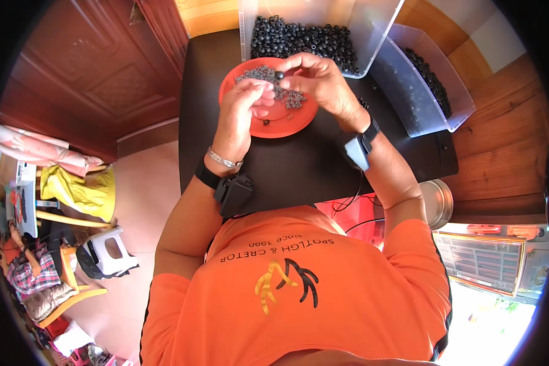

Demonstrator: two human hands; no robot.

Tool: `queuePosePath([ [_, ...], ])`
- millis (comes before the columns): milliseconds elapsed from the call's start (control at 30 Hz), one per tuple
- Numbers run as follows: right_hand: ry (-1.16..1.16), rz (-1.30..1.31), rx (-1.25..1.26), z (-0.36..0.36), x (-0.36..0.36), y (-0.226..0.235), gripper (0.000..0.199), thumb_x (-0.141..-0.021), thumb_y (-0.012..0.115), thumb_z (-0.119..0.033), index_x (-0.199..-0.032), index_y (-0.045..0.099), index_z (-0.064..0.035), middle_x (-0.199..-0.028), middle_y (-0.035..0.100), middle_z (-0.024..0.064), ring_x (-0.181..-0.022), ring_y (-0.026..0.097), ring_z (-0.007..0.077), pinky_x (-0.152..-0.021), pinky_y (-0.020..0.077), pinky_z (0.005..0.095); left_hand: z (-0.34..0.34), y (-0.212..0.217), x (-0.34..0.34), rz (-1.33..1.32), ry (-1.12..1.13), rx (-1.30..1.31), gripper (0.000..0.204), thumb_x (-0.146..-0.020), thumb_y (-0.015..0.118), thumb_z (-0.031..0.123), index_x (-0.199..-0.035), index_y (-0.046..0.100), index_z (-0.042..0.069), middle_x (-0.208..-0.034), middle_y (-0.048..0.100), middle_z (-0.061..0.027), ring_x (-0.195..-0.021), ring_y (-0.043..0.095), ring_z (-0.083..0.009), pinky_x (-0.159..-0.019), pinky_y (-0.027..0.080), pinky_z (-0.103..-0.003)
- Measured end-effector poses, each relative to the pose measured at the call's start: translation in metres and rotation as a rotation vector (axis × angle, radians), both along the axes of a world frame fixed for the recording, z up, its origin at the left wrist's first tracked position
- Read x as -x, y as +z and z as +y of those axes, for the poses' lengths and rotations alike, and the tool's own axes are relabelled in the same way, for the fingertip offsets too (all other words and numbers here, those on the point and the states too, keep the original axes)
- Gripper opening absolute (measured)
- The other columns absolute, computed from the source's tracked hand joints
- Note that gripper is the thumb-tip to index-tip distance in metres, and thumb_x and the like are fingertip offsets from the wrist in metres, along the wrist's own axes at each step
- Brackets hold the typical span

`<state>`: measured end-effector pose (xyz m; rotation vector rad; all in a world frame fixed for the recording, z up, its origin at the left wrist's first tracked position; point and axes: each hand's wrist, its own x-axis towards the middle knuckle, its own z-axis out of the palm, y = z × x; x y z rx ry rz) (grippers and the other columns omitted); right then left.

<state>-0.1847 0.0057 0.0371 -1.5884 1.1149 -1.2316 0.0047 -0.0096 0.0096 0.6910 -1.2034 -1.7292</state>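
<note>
Between the thumb and forefinger of my right hand [317, 84], a small round black piece with a hole, like a bead or knob [279, 75], is pinched. My left hand [243, 107] is close beside it, fingers curled and thumb pressed against the forefinger; whatever it may grip is too small to make out. Both hands are over a red round plate [287, 129]. A heap of small grey metal-looking parts [296, 99] lies on the plate, partly hidden by my hands. One dark little piece [266, 122] sits apart near the plate's near side.
Behind the plate, a clear plastic bin [375, 27] holds many black round pieces [305, 39]. A second clear bin [402, 100] at the right has more. Everything stands on a dark table [299, 168]. Chairs and another person [33, 268] are at the far left.
</note>
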Motion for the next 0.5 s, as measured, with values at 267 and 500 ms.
queuePosePath([
  [267, 0.022, 0.093, 0.214, 0.015, -0.017, -0.005, 0.025, -0.076, 0.069, 0.002, -0.098, 0.066, -0.0094, -0.097, 0.063, -0.0008, -0.089, 0.057, 0.0093, -0.075, 0.0467, 0.0247, -0.001, -0.005, 0.001, 0.085, -0.108, -0.013, 0.021, -0.091, 0.049, 0.023, -0.099, 0.057, 0.005, -0.088, 0.063, -0.0041, -0.081, 0.06, -0.0121, -0.07, 0.045, -0.025],
  [500, -0.072, 0.425, 0.665, 0.013, -0.013, -0.005, 0.029, -0.074, 0.071, 0.002, -0.1, 0.065, -0.0089, -0.103, 0.062, 0.0011, -0.091, 0.058, 0.0129, -0.076, 0.0466, 0.0264, 0.002, 0.0, 0.003, 0.121, -0.19, -0.041, 0.02, -0.092, 0.048, 0.021, -0.101, 0.054, 0.004, -0.089, 0.062, -0.0049, -0.083, 0.06, -0.0132, -0.074, 0.045, -0.026],
])
